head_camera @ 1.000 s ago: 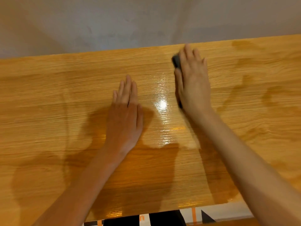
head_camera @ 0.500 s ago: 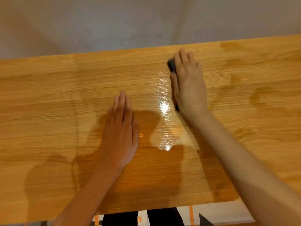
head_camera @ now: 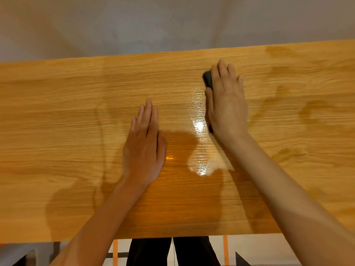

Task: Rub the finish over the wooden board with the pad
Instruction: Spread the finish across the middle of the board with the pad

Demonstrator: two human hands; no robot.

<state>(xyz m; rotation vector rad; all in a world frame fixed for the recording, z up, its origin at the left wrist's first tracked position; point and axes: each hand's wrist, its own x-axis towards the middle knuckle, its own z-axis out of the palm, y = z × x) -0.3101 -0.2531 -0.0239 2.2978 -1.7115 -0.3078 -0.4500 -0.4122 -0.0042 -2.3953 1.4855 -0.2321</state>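
On one wooden board [head_camera: 76, 116], two hands [head_camera: 144, 143] [head_camera: 226, 104], one dark pad [head_camera: 208, 80].

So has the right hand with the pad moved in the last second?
Yes. The right hand, pressing the pad, has drawn back from the board's far edge toward the person.

wooden board [head_camera: 57, 116] bears dark pad [head_camera: 208, 79] and both flat hands

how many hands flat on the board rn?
2. Left hand lies flat, fingers straight, on the wooden board near its middle. Right hand is farther back and to the right, pressing down on the dark pad, which is mostly hidden under it.
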